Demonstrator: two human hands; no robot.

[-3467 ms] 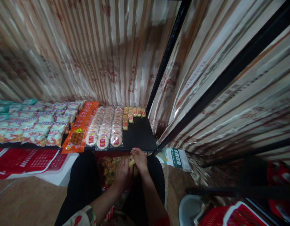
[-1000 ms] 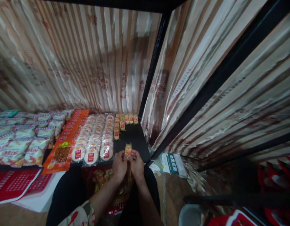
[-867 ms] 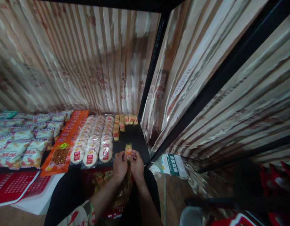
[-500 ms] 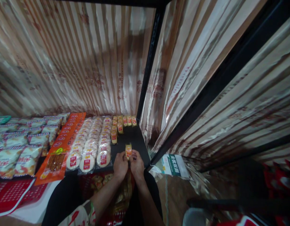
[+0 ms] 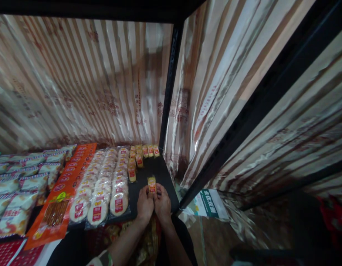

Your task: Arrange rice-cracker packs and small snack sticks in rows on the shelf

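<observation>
Between the fingertips of both hands I hold a small yellow snack packet (image 5: pixel 151 184) with a red and orange label, upright over the front of the black shelf (image 5: pixel 151 168). My left hand (image 5: pixel 145 204) pinches its left side and my right hand (image 5: pixel 162 202) its right side. Beyond it, similar small yellow packets (image 5: pixel 132 173) stand in short rows at the back of the shelf. Left of these lie overlapping rows of round white crackers (image 5: pixel 119 203) in clear wrappers with red labels. Below my forearms, more golden packets (image 5: pixel 147 240) lie partly hidden in a red basket.
An orange snack bag (image 5: pixel 56 214) overhangs the shelf's front edge at left, beside several white snack bags (image 5: pixel 17 214). A red basket (image 5: pixel 8 251) is at lower left. Black shelf posts (image 5: pixel 171 81) stand before striped sheeting (image 5: pixel 118 74). A white and green bag (image 5: pixel 211 203) lies at right.
The view has tilted up slightly, so the shelf sits lower in the picture. Both hands still hold the yellow snack packet, with the fingers slightly shifted around it.
</observation>
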